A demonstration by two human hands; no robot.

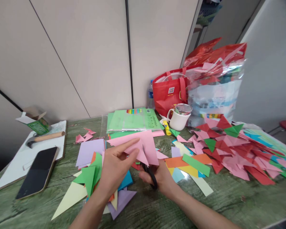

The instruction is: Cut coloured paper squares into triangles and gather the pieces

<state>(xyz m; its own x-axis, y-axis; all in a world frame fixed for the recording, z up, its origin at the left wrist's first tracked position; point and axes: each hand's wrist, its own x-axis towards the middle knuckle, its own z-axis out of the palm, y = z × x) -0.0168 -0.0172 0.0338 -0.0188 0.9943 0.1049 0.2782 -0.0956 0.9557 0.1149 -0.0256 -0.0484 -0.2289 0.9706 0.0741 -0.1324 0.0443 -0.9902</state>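
My left hand (117, 167) pinches a pink sheet of paper (150, 148) between thumb and fingers, holding it above the table. In my right hand (163, 178) are black-handled scissors (150, 176), with fingers in the loops. The blades reach into the lower edge of the pink paper, where a slit runs upward; the blades are mostly hidden by the paper. Under and left of my left hand lie green folded papers (89, 176), a pale yellow triangle (70, 197) and a purple piece (121, 203). Right of the scissors lie orange (175, 162) and green strips (196, 164).
A large heap of pink and red folded papers (236, 143) covers the right side. Behind stand a white mug (180, 121), a glue stick (167, 128), a red bag (165, 95) and green paper packs (133, 121). On the left are a phone (38, 173) and a hammer (48, 136).
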